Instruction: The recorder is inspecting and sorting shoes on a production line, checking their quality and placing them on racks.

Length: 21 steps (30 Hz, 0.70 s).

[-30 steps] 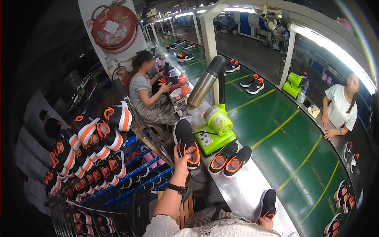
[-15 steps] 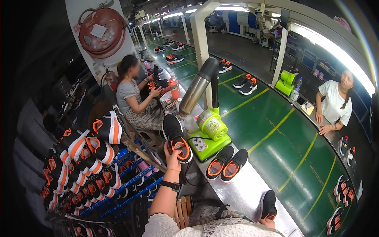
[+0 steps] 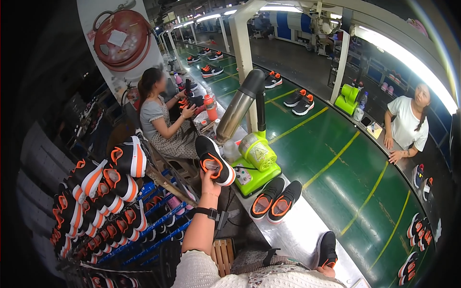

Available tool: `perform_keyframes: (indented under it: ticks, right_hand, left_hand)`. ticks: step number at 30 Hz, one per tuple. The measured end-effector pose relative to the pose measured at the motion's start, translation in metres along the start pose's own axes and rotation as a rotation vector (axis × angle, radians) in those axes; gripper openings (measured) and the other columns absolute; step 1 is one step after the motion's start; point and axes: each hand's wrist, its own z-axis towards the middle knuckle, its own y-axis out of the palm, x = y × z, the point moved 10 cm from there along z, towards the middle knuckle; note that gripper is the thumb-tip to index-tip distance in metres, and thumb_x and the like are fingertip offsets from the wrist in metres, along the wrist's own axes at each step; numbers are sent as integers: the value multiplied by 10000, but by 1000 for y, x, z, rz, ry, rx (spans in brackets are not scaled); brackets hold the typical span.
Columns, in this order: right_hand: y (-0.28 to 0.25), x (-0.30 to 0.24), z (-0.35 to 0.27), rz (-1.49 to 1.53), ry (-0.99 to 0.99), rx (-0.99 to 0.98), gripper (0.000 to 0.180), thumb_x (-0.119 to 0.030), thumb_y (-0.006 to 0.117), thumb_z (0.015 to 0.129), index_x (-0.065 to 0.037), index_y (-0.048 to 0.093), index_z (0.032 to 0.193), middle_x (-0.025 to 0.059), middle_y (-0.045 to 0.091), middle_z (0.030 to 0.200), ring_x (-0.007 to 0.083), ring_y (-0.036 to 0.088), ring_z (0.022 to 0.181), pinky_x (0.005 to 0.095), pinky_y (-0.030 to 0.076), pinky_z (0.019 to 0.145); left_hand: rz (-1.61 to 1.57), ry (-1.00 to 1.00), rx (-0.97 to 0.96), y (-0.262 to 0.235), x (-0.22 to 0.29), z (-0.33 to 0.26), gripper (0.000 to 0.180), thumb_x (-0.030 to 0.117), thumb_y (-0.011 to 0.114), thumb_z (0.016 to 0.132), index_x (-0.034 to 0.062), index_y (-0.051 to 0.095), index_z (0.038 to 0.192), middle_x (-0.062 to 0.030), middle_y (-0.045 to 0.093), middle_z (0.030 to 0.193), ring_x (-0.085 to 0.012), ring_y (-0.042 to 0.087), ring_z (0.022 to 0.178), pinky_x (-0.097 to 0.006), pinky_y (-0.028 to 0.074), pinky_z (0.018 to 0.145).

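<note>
A black sneaker with orange lining (image 3: 214, 160) is held up, tilted, in the left hand (image 3: 210, 182), fingers closed on its heel, beside the green machine (image 3: 254, 163). The right hand (image 3: 328, 271) grips another black sneaker (image 3: 327, 248) on the counter (image 3: 302, 230).

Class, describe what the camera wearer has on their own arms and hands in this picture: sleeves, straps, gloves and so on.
The left hand is bare, with no glove. A dark watch with a black strap sits on the left wrist, and the forearm is uncovered up to a short, light knitted sleeve. The right hand shows only a little at the lower edge, also ungloved; its sleeve cannot be made out.
</note>
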Motion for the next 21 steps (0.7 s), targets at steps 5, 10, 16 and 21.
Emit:
perform_keyframes:
  ticks: [5, 10, 16, 21]
  right_hand:
    - [-23, -9, 2, -52, 67, 37, 232, -358, 526, 714, -197, 586, 870, 64, 485, 577, 237, 542, 550, 373, 421, 482]
    - [-26, -11, 3, 6, 123, 27, 235, -373, 529, 708, -214, 589, 869, 67, 493, 593, 249, 546, 562, 381, 426, 501]
    - [-3, 1, 1, -6, 126, -67, 272, -384, 525, 714, -210, 577, 917, 86, 509, 619, 255, 566, 620, 380, 441, 544]
    - [73, 68, -18, -86, 160, -112, 268, -376, 511, 721, -187, 568, 903, 93, 520, 631, 257, 572, 636, 392, 444, 558]
  left_hand:
    - [-36, -17, 65, -6, -8, 22, 479, -28, 479, 709, 118, 430, 1162, -79, 508, 1080, -229, 517, 1003, -365, 451, 862]
    - [-45, -15, 68, 2, -11, 31, 473, -25, 460, 701, 122, 437, 1149, -75, 513, 1061, -228, 525, 984, -363, 463, 846]
    - [-94, -88, 84, 6, -15, 9, 422, 3, 483, 719, 142, 454, 1117, -61, 522, 1046, -219, 534, 967, -375, 476, 813]
    - [-93, -136, -1, 13, -33, -56, 312, 94, 504, 773, 126, 505, 1084, -61, 554, 1059, -213, 525, 1006, -379, 423, 887]
